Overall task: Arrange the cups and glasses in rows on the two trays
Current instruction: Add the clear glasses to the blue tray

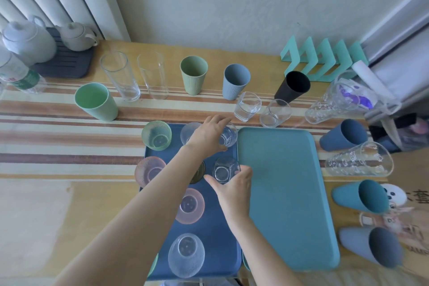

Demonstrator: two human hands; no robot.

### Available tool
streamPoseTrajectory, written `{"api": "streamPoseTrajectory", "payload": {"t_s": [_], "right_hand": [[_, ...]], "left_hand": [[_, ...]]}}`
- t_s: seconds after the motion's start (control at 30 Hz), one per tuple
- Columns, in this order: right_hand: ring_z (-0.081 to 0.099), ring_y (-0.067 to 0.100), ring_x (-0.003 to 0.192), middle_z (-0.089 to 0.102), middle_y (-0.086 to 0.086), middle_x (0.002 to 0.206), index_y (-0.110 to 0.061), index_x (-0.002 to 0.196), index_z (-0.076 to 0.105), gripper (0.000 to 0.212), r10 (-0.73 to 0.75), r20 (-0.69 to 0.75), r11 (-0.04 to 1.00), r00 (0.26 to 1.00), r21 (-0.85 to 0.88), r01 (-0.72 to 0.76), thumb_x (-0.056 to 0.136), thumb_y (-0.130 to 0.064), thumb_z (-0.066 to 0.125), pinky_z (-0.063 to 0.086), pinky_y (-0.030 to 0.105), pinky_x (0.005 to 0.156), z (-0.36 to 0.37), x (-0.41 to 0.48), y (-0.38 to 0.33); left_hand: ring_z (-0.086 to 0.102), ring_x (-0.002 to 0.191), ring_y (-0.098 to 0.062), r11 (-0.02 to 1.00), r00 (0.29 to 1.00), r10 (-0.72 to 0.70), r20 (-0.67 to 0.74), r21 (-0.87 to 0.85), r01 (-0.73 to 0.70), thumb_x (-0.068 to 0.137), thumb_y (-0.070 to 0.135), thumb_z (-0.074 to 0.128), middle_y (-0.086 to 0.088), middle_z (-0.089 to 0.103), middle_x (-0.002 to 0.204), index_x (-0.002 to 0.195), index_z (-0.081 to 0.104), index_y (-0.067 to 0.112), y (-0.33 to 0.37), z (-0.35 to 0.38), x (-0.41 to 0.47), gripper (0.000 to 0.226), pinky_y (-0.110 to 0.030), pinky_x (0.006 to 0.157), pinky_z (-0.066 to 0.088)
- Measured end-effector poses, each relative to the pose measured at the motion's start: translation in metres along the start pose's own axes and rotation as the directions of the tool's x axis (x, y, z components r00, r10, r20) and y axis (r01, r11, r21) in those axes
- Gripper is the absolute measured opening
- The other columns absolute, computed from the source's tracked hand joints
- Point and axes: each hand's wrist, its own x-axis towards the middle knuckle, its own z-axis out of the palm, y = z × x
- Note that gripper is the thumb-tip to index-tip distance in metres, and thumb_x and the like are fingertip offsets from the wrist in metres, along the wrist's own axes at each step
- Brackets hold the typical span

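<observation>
Glasses are filling the dark blue tray (pixel 218 234) in rows: a green textured glass (pixel 156 138) at its far left corner, a pink glass (pixel 148 170) just nearer, and a clear textured glass (pixel 186 254) towards the near edge are already standing on it, while the teal tray (pixel 285 193) touching its right side is waiting for its first row. The person is working on the right-hand column of the dark tray with both hands at once. The left hand (pixel 209 133), its arm stretching across the tray from the near left, is curling its fingers round a small clear glass (pixel 229 137) at the far right corner. The right hand (pixel 234 187), coming up from the near edge, is pinching a second clear glass (pixel 222 169) just nearer, thumb on its left and fingers on its right. Whether either glass is resting on the tray or hanging just above it, I cannot tell. The step in hand looks like seating these two in line. The next move is calling for a clean release without tipping them, then a reach for the loose pieces, such as the square glass (pixel 247 107) just beyond the trays or the black cup (pixel 293 87) farther back, to begin the teal tray.
</observation>
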Motion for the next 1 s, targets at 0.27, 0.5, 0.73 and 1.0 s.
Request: {"api": "streamPoseTrajectory", "payload": {"t_s": [0.27, 0.5, 0.73, 1.0], "right_hand": [[0.044, 0.028, 0.117, 0.042, 0.01, 0.124, -0.003, 0.126, 0.035, 0.096, 0.022, 0.073, 1.0, 0.997, 0.014, -0.023, 0.054, -0.043, 0.084, 0.041, 0.039, 0.097, -0.002, 0.001, 0.002], [0.04, 0.017, 0.127, 0.033, -0.001, 0.14, -0.02, 0.139, 0.025, 0.091, -0.104, 0.216, 0.994, 0.971, 0.066, 0.091, 0.066, -0.022, 0.079, 0.039, 0.034, 0.103, -0.014, 0.007, 0.015], [0.046, 0.018, 0.12, 0.044, 0.001, 0.132, -0.016, 0.134, 0.035, 0.083, -0.11, 0.203, 0.992, 0.973, 0.088, 0.094, 0.065, -0.02, 0.081, 0.04, 0.034, 0.101, -0.01, 0.009, 0.018], [0.048, 0.019, 0.118, 0.045, 0.0, 0.131, -0.017, 0.131, 0.036, 0.083, -0.125, 0.231, 0.99, 0.965, 0.094, 0.105, 0.063, -0.019, 0.083, 0.041, 0.036, 0.1, -0.011, 0.012, 0.022]], "left_hand": [[0.034, 0.126, -0.026, 0.999, 1.0, 0.004, 0.0, -0.04, -0.004, 0.068, 0.025, 0.08, -0.009, 0.039, 0.138, 0.144, 0.028, 0.015, -0.002, 0.0, 0.002, 0.092, -0.036, 0.106, 0.032], [0.035, 0.125, -0.025, 0.998, 0.999, 0.013, -0.033, -0.056, -0.015, 0.069, 0.025, 0.079, -0.008, 0.041, 0.136, 0.144, 0.029, 0.016, 0.002, 0.003, 0.003, 0.09, -0.036, 0.104, 0.035], [0.032, 0.131, -0.024, 0.993, 1.0, 0.01, -0.004, -0.121, -0.01, 0.076, 0.026, 0.074, -0.007, 0.037, 0.142, 0.143, 0.03, 0.015, 0.001, 0.003, 0.004, 0.082, -0.035, 0.108, 0.03], [0.049, 0.117, -0.027, 0.969, 0.954, -0.099, -0.284, -0.245, 0.027, 0.086, 0.014, 0.061, -0.009, 0.055, 0.126, 0.126, 0.053, 0.011, -0.016, -0.047, -0.035, 0.041, -0.037, 0.101, 0.037]]}}
